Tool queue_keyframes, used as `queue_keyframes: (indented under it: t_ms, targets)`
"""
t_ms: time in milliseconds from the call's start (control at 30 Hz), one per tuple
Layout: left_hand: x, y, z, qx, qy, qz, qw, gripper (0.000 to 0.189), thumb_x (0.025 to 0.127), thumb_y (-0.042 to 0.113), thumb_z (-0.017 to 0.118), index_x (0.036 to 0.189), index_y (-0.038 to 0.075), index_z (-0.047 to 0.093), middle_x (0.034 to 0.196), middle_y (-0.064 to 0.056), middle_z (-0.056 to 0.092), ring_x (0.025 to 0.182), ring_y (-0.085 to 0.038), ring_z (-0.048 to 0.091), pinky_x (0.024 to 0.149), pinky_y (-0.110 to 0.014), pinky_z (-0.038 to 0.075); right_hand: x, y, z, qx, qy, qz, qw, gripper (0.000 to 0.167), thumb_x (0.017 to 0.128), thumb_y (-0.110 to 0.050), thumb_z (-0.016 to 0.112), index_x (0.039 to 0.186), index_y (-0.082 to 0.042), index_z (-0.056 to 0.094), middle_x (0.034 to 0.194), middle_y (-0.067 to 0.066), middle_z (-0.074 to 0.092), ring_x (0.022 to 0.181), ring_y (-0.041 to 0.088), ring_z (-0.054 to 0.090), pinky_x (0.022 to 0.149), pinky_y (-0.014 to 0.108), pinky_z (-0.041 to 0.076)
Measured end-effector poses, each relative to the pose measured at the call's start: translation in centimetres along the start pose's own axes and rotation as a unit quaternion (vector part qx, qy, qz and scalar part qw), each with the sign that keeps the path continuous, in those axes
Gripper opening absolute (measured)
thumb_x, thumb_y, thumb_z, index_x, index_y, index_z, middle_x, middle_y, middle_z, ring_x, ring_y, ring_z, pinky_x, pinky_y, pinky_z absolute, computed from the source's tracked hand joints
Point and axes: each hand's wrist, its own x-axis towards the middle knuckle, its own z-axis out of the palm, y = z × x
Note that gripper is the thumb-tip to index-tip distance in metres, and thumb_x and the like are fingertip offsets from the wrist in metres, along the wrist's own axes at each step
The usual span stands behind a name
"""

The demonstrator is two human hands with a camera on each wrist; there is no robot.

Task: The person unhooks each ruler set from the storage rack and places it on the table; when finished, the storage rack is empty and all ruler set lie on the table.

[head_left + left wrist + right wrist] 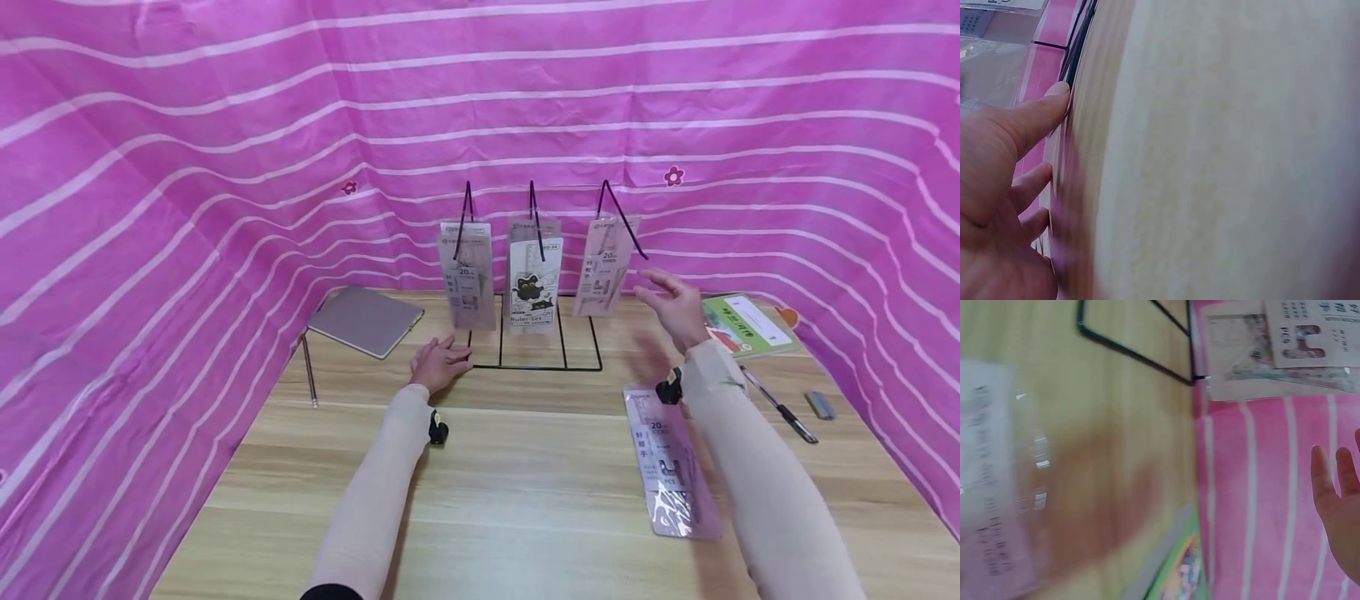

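Observation:
A black wire rack (537,367) stands at the back of the table with three hooks. From its left hook hang clear ruler set packs (467,279), and from the middle one a ruler set pack with black cats (536,287) in front of another. One more ruler set pack (606,267) hangs tilted on the right hook. My left hand (441,364) rests at the base's front left corner, thumb (1047,112) against the black wire. Holding nothing, my right hand (675,308) is raised beside the right hook, fingers extended and apart from the pack.
Another ruler set pack (670,467) lies on the table under my right forearm. Rightward are a green booklet (750,325), a pen (780,406) and an eraser (820,405). A grey notebook (366,320) and a pencil (309,371) lie at left. Pink striped cloth (225,167) surrounds the table.

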Motion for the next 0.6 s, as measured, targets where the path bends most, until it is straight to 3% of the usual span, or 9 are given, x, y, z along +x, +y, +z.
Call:
queue_keyframes:
  t_ms: [167,367,467,600]
  targets:
    - [0.1,-0.2,0.0,0.009,-0.001,-0.001,1.0000,0.042,0.095,0.038,0.068,0.134,0.023,0.066,0.163,-0.007,0.033,0.153,-0.041,0.017,0.120,-0.061,0.009,1.7,-1.8,0.0,0.011,-0.031,0.018,0.9993,0.050,0.092,-0.009,0.073,0.138,0.000,0.057,0.156,0.012,0.045,0.147,0.020,0.037,0.120,0.038,0.032]
    - [0.4,-0.2,-0.2,0.007,-0.003,0.002,1.0000,0.042,0.095,0.040,0.068,0.134,0.024,0.066,0.163,-0.006,0.033,0.153,-0.040,0.016,0.120,-0.062,0.008,3.1,-3.7,0.1,0.047,-0.065,0.026,0.9964,0.050,0.091,-0.003,0.072,0.138,0.001,0.056,0.160,0.003,0.041,0.152,0.020,0.027,0.124,0.049,0.019]
    - [0.4,-0.2,-0.2,0.002,-0.006,-0.002,1.0000,0.042,0.094,0.039,0.069,0.133,0.024,0.066,0.163,-0.005,0.032,0.154,-0.040,0.015,0.120,-0.062,0.007,3.3,-4.2,0.4,0.066,-0.078,0.037,0.9940,0.049,0.092,-0.002,0.071,0.138,-0.002,0.057,0.159,0.002,0.043,0.151,0.020,0.030,0.124,0.048,0.019]
    - [0.4,-0.3,-0.1,0.002,-0.008,-0.005,0.9999,0.042,0.094,0.039,0.070,0.133,0.024,0.066,0.163,-0.004,0.032,0.154,-0.040,0.015,0.120,-0.063,0.006,3.4,-4.2,0.8,0.099,-0.081,0.039,0.9910,0.047,0.091,0.002,0.071,0.136,-0.002,0.060,0.152,0.011,0.051,0.134,0.017,0.053,0.114,0.027,0.039]
